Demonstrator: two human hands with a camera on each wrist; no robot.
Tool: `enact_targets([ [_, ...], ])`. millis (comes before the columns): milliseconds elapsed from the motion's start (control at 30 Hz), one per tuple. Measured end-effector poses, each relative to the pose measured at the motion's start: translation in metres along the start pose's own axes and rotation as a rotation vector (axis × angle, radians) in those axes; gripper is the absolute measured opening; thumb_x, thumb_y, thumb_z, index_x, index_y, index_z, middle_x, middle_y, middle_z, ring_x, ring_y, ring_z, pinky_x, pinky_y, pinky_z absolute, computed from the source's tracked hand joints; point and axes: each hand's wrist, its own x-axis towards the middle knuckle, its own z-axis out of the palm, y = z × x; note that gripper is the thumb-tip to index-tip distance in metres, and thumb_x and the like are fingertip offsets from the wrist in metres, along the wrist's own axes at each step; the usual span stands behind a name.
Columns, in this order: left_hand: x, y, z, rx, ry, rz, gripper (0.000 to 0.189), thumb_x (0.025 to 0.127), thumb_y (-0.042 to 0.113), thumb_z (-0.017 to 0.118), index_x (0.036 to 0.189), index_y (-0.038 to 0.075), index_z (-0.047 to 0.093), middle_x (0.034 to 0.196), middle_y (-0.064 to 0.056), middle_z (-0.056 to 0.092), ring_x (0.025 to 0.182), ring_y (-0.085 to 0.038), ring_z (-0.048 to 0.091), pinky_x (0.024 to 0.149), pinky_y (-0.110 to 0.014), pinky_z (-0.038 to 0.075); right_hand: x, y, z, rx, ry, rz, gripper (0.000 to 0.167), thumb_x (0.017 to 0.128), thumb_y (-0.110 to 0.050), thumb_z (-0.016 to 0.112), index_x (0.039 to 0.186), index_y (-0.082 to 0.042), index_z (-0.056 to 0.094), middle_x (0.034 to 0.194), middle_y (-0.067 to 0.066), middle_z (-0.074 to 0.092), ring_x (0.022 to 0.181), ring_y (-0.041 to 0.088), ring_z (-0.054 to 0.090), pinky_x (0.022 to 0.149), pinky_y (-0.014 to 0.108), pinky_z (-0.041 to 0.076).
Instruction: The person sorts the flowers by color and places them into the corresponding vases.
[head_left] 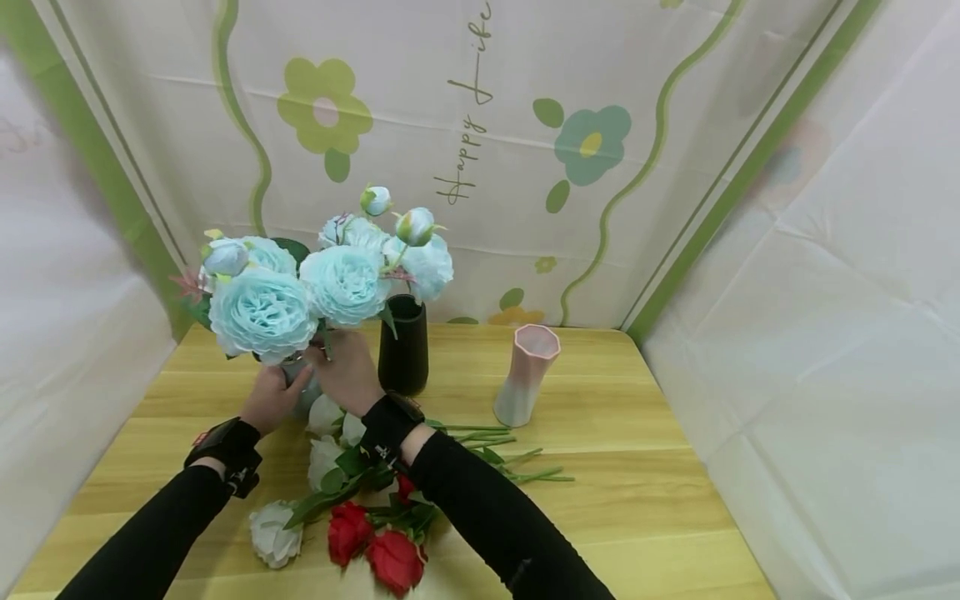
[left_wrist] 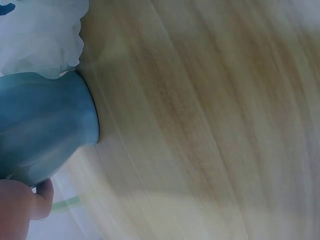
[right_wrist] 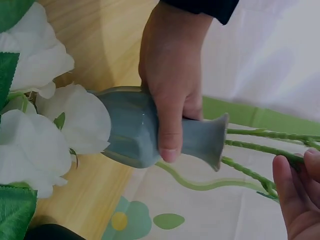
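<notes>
A blue-grey vase [right_wrist: 131, 127] stands on the table at the left, and my left hand [right_wrist: 172, 75] grips it round the neck. Several green flower stems [right_wrist: 255, 150] run into its mouth. Just above the rim, my right hand [right_wrist: 300, 195] pinches one of these stems between thumb and fingers. Large light-blue flowers [head_left: 345, 283] with buds spread over the vase in the head view and hide most of it. In the left wrist view the vase's base [left_wrist: 75, 110] shows, with part of the left hand [left_wrist: 20, 205] against its side.
A black vase [head_left: 403, 354] stands right of the blue flowers, and a pink-and-white vase [head_left: 527, 375] farther right. White flowers [head_left: 275, 533] and red roses [head_left: 396, 560] lie in front, their stems [head_left: 540, 475] pointing right. Printed cloth walls [head_left: 480, 250] surround the table [head_left: 615, 500].
</notes>
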Motion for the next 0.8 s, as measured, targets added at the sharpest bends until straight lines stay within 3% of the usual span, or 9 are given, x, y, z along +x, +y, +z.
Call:
enact_targets([
  [133,0.0,-0.002,-0.002,0.018,-0.029,-0.043,0.028,0.106,0.018,0.05,0.095,-0.006,0.041,0.055,-0.002,0.029,0.039,-0.005,0.023,0.039,-0.029,0.024,0.001,0.0,0.006,-0.006,-0.019,-0.014,0.012,0.102,-0.013,0.058,0.103,-0.006,0.067,0.094,0.003,0.064,0.075,0.003,0.053,0.064,0.011,0.032],
  [200,0.0,-0.002,-0.004,0.027,-0.063,-0.089,0.035,0.107,0.023,0.047,0.104,-0.011,0.042,0.064,-0.011,0.038,0.046,-0.011,0.032,0.046,-0.029,0.027,0.001,-0.001,0.009,0.006,-0.045,0.003,0.014,0.102,-0.015,0.056,0.104,-0.006,0.067,0.094,0.003,0.064,0.071,0.002,0.05,0.062,0.012,0.03],
  [233,0.0,-0.003,-0.005,0.024,-0.08,-0.111,0.043,0.108,0.025,0.045,0.118,-0.016,0.038,0.071,-0.014,0.038,0.049,-0.015,0.033,0.05,-0.029,0.028,0.002,-0.001,0.011,0.006,-0.054,0.015,0.015,0.103,-0.016,0.056,0.105,-0.006,0.067,0.095,0.002,0.064,0.069,0.0,0.049,0.061,0.013,0.03],
  [333,-0.001,-0.001,-0.006,0.01,-0.115,-0.144,0.062,0.108,0.027,0.042,0.144,-0.015,0.013,0.076,-0.016,0.039,0.052,-0.02,0.034,0.052,-0.032,0.027,0.003,0.0,0.015,0.03,-0.098,0.067,0.02,0.104,-0.016,0.052,0.109,-0.005,0.068,0.083,0.007,0.062,0.056,0.005,0.037,0.056,0.016,0.024],
  [400,-0.001,0.0,-0.006,-0.015,-0.118,-0.149,0.05,0.108,0.025,0.043,0.131,-0.018,0.033,0.063,-0.009,0.035,0.045,-0.018,0.028,0.045,-0.032,0.026,0.004,0.0,0.019,0.035,-0.108,0.099,0.023,0.105,-0.017,0.051,0.112,-0.004,0.069,0.085,0.007,0.064,0.051,0.01,0.034,0.054,0.018,0.022],
  [500,-0.001,0.002,-0.006,-0.035,-0.101,-0.133,0.038,0.108,0.022,0.044,0.1,-0.016,0.044,0.054,-0.001,0.03,0.04,-0.012,0.025,0.039,-0.03,0.025,0.005,0.001,0.023,0.037,-0.107,0.146,0.027,0.105,-0.019,0.051,0.117,-0.005,0.069,0.095,0.006,0.068,0.055,0.002,0.042,0.053,0.014,0.026],
  [567,-0.001,0.003,-0.005,-0.037,-0.092,-0.126,0.036,0.107,0.02,0.045,0.096,-0.013,0.043,0.052,0.001,0.029,0.039,-0.01,0.025,0.039,-0.03,0.025,0.005,0.003,0.025,0.027,-0.091,0.147,0.025,0.105,-0.02,0.051,0.111,-0.004,0.07,0.094,0.004,0.067,0.056,0.002,0.042,0.054,0.015,0.026],
  [733,-0.003,0.009,-0.007,-0.024,-0.099,-0.135,0.036,0.108,0.019,0.044,0.122,-0.011,0.032,0.058,-0.002,0.031,0.041,-0.011,0.027,0.042,-0.031,0.027,0.005,0.004,0.028,0.02,-0.047,0.127,0.026,0.103,-0.021,0.054,0.085,-0.005,0.062,0.062,0.003,0.043,0.049,0.012,0.024,0.052,0.02,0.017],
  [800,-0.002,0.01,-0.007,-0.011,-0.089,-0.137,0.031,0.107,0.019,0.043,0.109,-0.012,0.037,0.058,-0.002,0.031,0.041,-0.009,0.029,0.042,-0.03,0.027,0.006,0.003,0.029,-0.021,-0.021,0.11,0.026,0.103,-0.022,0.055,0.086,-0.007,0.066,0.063,-0.003,0.045,0.048,0.006,0.027,0.051,0.018,0.019],
])
